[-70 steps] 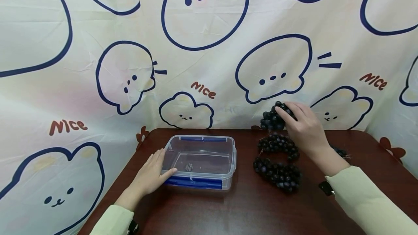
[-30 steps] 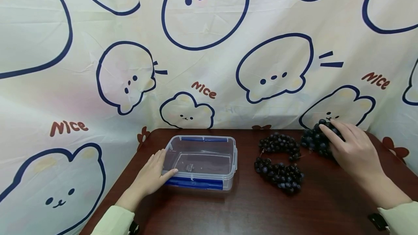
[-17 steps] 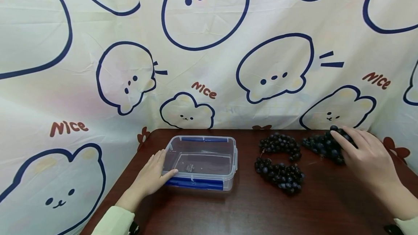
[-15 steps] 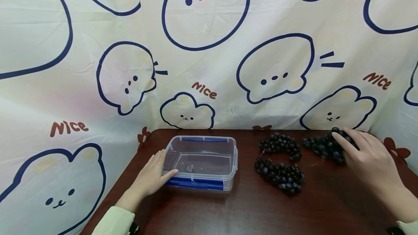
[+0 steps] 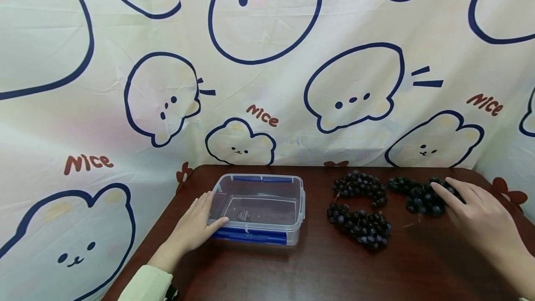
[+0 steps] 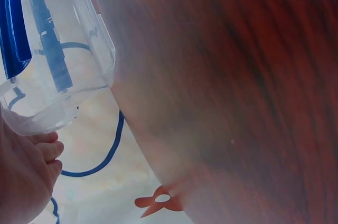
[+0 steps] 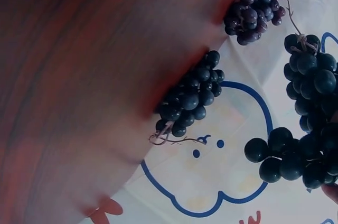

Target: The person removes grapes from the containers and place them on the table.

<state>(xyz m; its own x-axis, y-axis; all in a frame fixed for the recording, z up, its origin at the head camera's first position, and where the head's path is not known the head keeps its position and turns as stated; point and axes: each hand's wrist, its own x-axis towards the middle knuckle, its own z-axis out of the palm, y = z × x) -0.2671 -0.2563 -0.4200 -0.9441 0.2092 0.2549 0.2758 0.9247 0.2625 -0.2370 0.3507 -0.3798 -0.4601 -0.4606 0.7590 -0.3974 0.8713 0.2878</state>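
My left hand rests at the left front corner of a clear plastic food container with blue clips. Its fingers lie fairly straight along the side wall, the thumb on the front rim. At the right, my right hand grips a bunch of dark grapes from above; in the right wrist view this bunch hangs with its stem up, a fingertip beneath it. Another grape bunch lies on the table near it, mostly hidden behind the right hand in the head view.
Between container and right hand lie two more grape bunches, a rear one and a front one, on the dark red-brown table. A cloth printed with bear faces hangs behind the table's far edge.
My right hand has carried the grape bunch rightward from above the rear bunch, then lower toward the table's right side. The left hand and container have stayed in place.
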